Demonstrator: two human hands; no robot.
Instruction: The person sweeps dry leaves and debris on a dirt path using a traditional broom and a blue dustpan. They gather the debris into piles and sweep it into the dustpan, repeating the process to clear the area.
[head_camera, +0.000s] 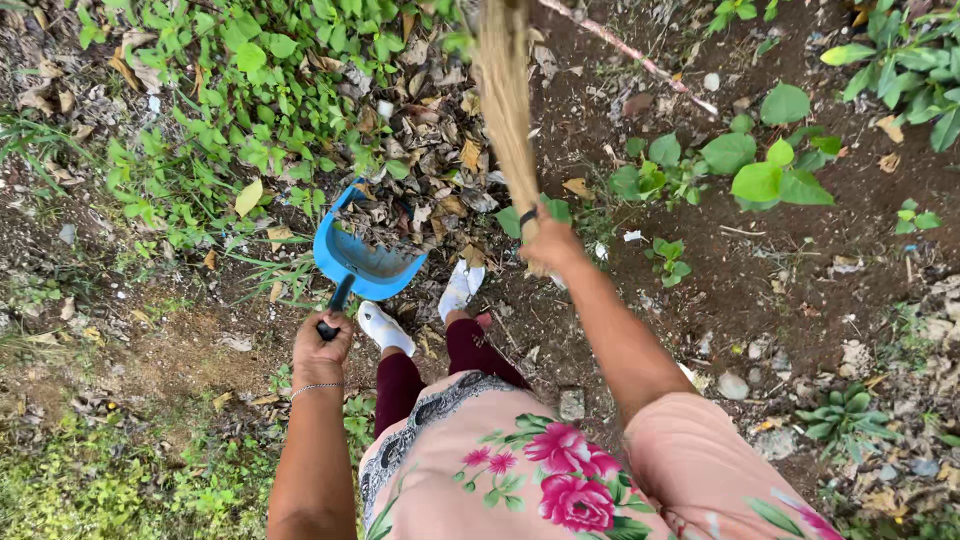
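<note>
My left hand (320, 350) grips the dark handle of a blue dustpan (360, 250), which rests on the soil and holds dry leaves and dirt. My right hand (550, 245) is closed around the lower end of a straw broom (505, 95) whose bristles point away toward a pile of dry brown leaves (430, 150) just beyond the pan. My feet in white shoes (420, 305) stand right behind the dustpan.
Green low plants (240, 90) cover the upper left, and broad-leaved seedlings (755, 170) grow to the right. A thin stick (630, 50) lies across bare dark soil (800, 270). Small stones (735, 385) and grass (100, 480) lie near my legs.
</note>
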